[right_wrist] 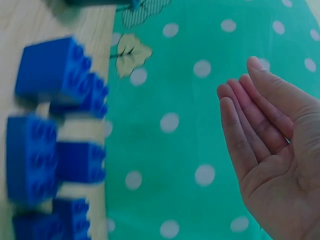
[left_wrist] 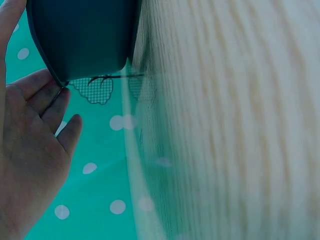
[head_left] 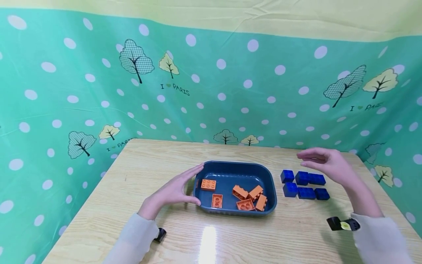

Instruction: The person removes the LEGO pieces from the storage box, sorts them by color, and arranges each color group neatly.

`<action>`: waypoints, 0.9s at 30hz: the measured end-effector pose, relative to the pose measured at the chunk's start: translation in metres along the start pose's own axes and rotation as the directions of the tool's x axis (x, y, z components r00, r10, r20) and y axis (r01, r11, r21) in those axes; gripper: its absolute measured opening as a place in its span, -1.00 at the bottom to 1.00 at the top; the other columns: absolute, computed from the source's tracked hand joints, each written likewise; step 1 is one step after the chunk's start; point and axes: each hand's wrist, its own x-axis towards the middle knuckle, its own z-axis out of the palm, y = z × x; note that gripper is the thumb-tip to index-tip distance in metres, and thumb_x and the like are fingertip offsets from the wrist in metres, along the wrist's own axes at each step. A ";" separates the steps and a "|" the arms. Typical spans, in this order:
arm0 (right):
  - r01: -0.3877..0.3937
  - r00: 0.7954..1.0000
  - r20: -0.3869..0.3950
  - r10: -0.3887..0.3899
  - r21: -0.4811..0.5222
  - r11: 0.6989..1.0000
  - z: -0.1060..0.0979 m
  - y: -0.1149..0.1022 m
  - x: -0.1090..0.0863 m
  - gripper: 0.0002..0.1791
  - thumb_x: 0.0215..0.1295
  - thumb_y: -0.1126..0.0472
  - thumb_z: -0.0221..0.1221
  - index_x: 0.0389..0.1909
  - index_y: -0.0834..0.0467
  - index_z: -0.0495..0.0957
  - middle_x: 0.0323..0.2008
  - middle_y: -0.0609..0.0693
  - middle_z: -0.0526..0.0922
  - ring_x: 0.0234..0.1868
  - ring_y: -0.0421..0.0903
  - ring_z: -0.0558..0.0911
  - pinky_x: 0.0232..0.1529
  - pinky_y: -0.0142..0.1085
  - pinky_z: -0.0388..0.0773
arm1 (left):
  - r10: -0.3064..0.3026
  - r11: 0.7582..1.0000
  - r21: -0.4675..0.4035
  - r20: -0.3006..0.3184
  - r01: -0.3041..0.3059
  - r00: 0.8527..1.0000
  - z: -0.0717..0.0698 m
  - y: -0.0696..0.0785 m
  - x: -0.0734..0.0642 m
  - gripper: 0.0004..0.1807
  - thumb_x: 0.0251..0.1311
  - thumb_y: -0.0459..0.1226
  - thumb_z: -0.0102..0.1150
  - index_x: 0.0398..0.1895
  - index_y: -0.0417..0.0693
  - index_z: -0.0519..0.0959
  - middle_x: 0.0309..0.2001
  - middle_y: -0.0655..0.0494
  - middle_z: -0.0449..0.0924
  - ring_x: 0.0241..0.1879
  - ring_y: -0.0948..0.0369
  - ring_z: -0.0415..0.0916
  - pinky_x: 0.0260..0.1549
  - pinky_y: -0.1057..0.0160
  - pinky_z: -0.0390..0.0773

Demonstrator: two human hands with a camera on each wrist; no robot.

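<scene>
A dark blue plastic box [head_left: 230, 211] sits on the table with several orange toy building bricks [head_left: 208, 185] inside. My left hand [head_left: 171, 189] holds the box's left end, fingers at its back corner and thumb at its front corner. From the left wrist view, fingertips [left_wrist: 57, 95] meet the box's rim. Right of the box, several blue toy building bricks [head_left: 306, 193] stand in two rough rows. Above and just behind them hovers my right hand [head_left: 324, 163], fingers fairly straight and nothing in its grasp. The right wrist view shows its bare palm beside the blue bricks [right_wrist: 32, 160].
The wooden table [head_left: 171, 234] ends at the back against a green dotted curtain [head_left: 211, 84]. That curtain also hangs along the left and right sides. Dark wrist bands [head_left: 343, 224] sit at both sleeve cuffs.
</scene>
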 end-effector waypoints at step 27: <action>0.195 0.943 0.244 -0.228 0.151 0.969 0.103 -0.081 0.124 -0.74 0.24 0.24 0.36 -0.05 0.18 0.70 -0.09 0.11 0.77 -0.12 -0.16 0.76 -0.08 -0.38 0.71 | 0.023 0.999 -0.025 0.007 -0.023 1.000 0.001 -0.004 0.001 0.25 -0.14 0.09 0.56 0.61 0.14 0.01 0.62 0.20 -0.07 0.58 -0.02 -0.03 0.47 -0.21 0.17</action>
